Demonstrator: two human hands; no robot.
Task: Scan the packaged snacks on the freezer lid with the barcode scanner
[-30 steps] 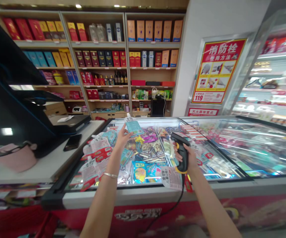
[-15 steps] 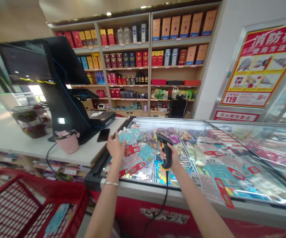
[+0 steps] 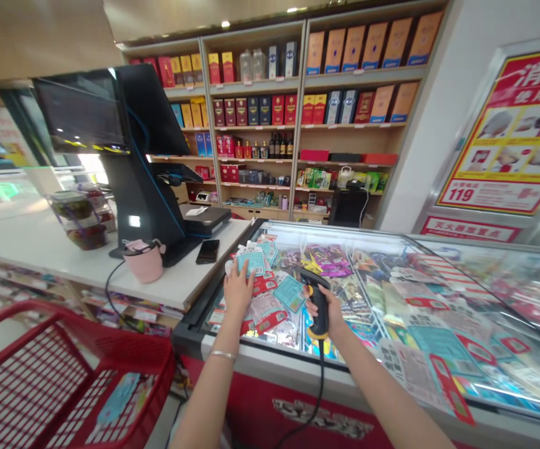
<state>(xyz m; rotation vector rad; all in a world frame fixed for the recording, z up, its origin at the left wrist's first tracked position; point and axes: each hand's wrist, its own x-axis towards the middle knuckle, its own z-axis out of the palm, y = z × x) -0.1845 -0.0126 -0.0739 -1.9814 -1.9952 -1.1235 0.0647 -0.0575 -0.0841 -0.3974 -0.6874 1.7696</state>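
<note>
My right hand (image 3: 328,312) is wrapped round the handle of a black and yellow barcode scanner (image 3: 319,305), whose cord hangs down the front of the freezer. The scanner is held above the glass, its head tilted to the left. My left hand (image 3: 238,288) lies with fingers spread at the edge of several flat packets, touching a teal and white packet (image 3: 251,260). Beside it, another teal packet (image 3: 289,293) lies close to the scanner. Red and white packets (image 3: 270,317) lie below it on the glass.
A glass-topped freezer (image 3: 345,377) bears more packets (image 3: 426,368) on its right side. On the white counter (image 3: 181,290) at left are a phone (image 3: 207,251), a pink cup (image 3: 143,263), stacked tubs (image 3: 83,218) and a checkout screen (image 3: 83,115). A red shopping basket (image 3: 130,343) stands lower left.
My left hand has come down onto the packets, its fingers now on the teal and white one. The scanner stays in my right hand. The whole view has shifted slightly.
</note>
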